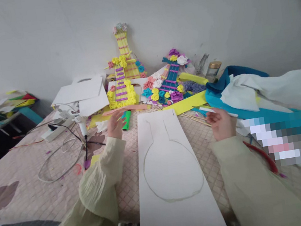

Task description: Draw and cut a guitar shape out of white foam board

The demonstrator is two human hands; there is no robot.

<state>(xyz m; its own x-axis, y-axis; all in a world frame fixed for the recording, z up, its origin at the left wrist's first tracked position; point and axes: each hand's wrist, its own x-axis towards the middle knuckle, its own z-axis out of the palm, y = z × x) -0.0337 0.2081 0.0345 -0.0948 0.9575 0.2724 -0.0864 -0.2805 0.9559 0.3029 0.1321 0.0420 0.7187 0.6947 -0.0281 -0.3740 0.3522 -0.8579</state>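
Note:
A white board (179, 214) lies in front of me, its near edge reaching the table's edge. Drawn on it in pencil-like line is a round body with a straight neck, like a guitar outline. My left hand (115, 126) is left of the board's far end, fingers loosely curved and apart. Just beyond its fingertips lies a bright green tool (126, 120), perhaps a cutter; I see no firm grip on it. On the right, my right hand (221, 123) is closed around a slim white pen-like stick (206, 110), held above the table beside the board.
Decorated paper guitars, one yellow (120, 81) and one blue (171, 75), lean at the wall. White boards (79, 91), a power strip (57, 130), cables and a white glue gun (83, 127) sit left. Blue paper (263, 111) and red-handled pliers (261, 155) lie right.

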